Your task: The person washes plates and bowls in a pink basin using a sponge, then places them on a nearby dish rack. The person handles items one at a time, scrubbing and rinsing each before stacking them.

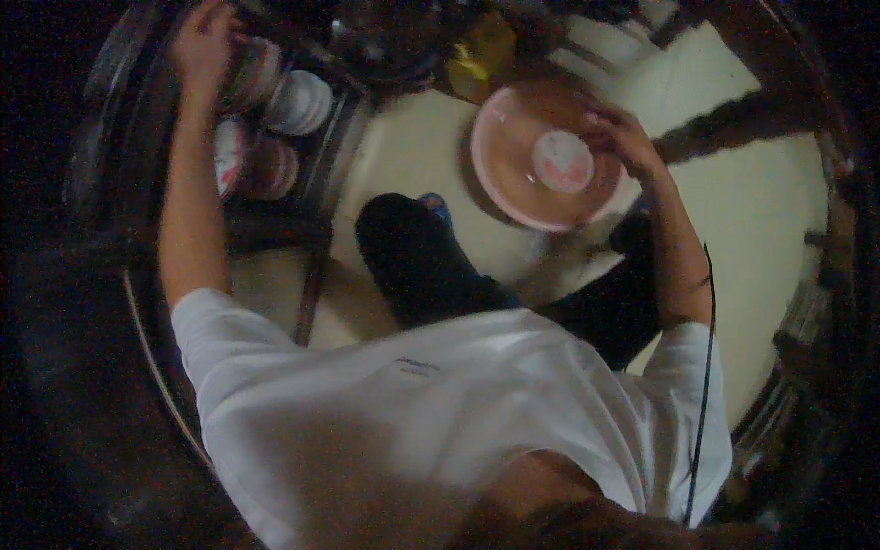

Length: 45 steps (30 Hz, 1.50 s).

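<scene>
A pink round basin (485,161) stands on the pale floor ahead of me, right of the middle. Inside it lies a round white and red container or lid (564,161). My right hand (622,137) is at the basin's right rim, fingers bent over its inside; blur hides whether they grip anything. At the upper left my left hand (203,45) reaches over or beside stacked round containers (258,72), and its grasp cannot be made out. More stacked white round containers (300,103) stand close by, with a white and red one (230,155) and a reddish stack (275,168) below them.
A dark rack or shelf frame (320,172) borders the containers at left. Beyond the basin are a yellow object (481,58) and a dark round vessel (388,41). Pale flat pieces (708,69) lie at the upper right. My dark-clothed legs (419,254) are below the basin.
</scene>
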Tool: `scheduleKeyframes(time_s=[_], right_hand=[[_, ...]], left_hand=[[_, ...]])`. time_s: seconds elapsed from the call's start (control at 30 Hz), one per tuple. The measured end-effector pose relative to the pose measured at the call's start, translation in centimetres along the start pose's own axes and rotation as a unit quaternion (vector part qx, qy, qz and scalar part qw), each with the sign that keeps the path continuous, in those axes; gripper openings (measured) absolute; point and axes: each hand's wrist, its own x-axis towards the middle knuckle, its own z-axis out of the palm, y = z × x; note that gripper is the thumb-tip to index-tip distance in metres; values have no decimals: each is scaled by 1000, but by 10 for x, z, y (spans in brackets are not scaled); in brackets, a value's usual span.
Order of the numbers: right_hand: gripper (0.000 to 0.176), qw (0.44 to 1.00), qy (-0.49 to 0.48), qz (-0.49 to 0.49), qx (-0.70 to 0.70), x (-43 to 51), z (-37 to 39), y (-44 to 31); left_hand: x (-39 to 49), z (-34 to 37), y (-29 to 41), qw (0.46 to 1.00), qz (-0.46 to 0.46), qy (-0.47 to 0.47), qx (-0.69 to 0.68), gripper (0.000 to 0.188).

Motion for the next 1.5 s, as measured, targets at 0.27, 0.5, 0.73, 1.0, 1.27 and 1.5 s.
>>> scheduleKeyframes(time_s=[0.27, 0.5, 0.73, 1.0, 1.27, 1.5], right_hand=[[25, 995, -77, 13, 58, 66, -32, 81], [30, 898, 225, 77, -369, 81, 52, 257], [31, 955, 162, 156, -195, 58, 65, 288], [31, 966, 158, 159, -125, 51, 70, 284], [32, 972, 153, 163, -75, 42, 107, 287], [33, 974, 164, 92, -127, 54, 88, 272]], left_hand=[[-146, 206, 103, 873, -237, -257, -341, 31], [-238, 362, 32, 826, -323, -263, -380, 31], [-332, 449, -38, 889, -259, -356, -124, 30], [-384, 486, -84, 808, -371, -443, -117, 47], [-359, 457, -23, 801, -381, -461, -32, 46], [-332, 467, -23, 900, -233, -369, -21, 45]])
